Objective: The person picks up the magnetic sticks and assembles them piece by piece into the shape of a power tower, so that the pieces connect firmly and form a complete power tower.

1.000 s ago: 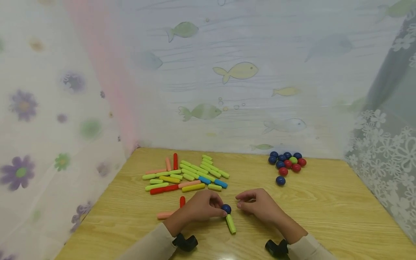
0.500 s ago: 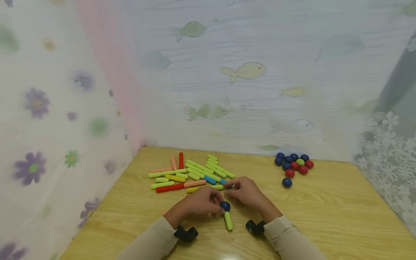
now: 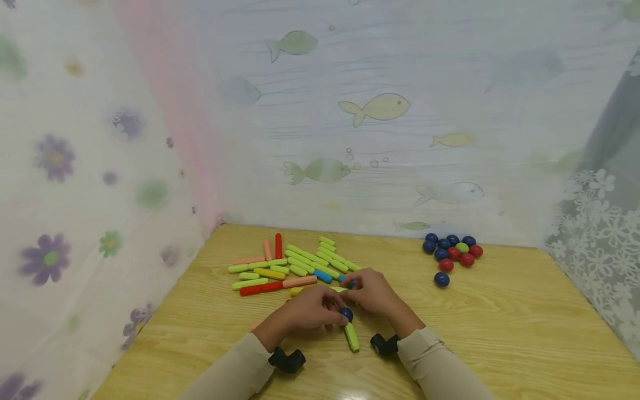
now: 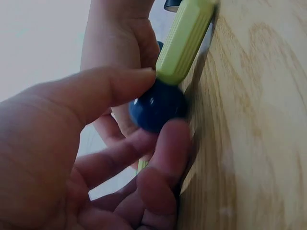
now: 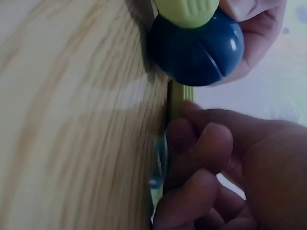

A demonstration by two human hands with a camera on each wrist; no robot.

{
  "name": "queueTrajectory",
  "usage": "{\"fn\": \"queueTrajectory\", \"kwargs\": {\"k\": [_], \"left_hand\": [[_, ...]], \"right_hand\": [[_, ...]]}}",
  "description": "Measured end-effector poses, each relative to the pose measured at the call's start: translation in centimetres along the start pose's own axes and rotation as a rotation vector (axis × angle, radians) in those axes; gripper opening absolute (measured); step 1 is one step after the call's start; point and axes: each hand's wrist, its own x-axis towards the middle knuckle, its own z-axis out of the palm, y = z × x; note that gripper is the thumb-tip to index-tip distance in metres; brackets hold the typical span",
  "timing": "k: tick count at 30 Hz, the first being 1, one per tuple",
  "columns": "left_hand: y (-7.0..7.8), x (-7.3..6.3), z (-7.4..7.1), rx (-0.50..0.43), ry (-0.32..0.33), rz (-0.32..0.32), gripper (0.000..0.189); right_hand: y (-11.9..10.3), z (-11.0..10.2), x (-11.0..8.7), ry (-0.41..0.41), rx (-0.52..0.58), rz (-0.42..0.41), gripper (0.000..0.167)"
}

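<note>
My left hand pinches a dark blue ball between thumb and fingers. A light-green ridged stick is joined to the ball's near side and points towards me, low over the table. Just beyond the ball, my right hand has its thumb and index fingertip on a short light-green stick at the near edge of the stick pile. Most of that stick is hidden by the fingers and the ball. A blue stick lies partly under the right fingertips in the head view.
Several light-green, yellow, red, orange and blue sticks lie in a pile at the back left. At the back right, blue, red and green balls are grouped, one blue ball nearer. A printed curtain hangs behind the wooden table.
My right hand has moved left and forward from beside the ball to the short light-green stick. The left hand keeps its pinch on the blue ball. The head view has shifted slightly.
</note>
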Motion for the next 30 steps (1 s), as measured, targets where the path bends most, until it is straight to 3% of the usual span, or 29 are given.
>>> {"fn": "queueTrajectory", "kwargs": {"k": [6, 12, 21, 30], "left_hand": [[-0.4, 0.0, -0.1, 0.048, 0.106, -0.021, 0.020], [-0.7, 0.2, -0.2, 0.022, 0.120, -0.025, 0.019], [-0.7, 0.4, -0.2, -0.023, 0.105, -0.036, 0.017], [-0.4, 0.1, -0.1, -0.007, 0.116, -0.044, 0.021]], "right_hand": [[-0.1, -0.1, -0.7, -0.018, -0.094, -0.025, 0.015], [-0.1, -0.3, -1.4, -0.047, -0.122, -0.043, 0.017], [0.7, -1.6, -3.3, -0.061, 0.043, 0.013, 0.011], [1.2, -2.5, -4.9, -0.060, 0.066, 0.039, 0.014]]}}
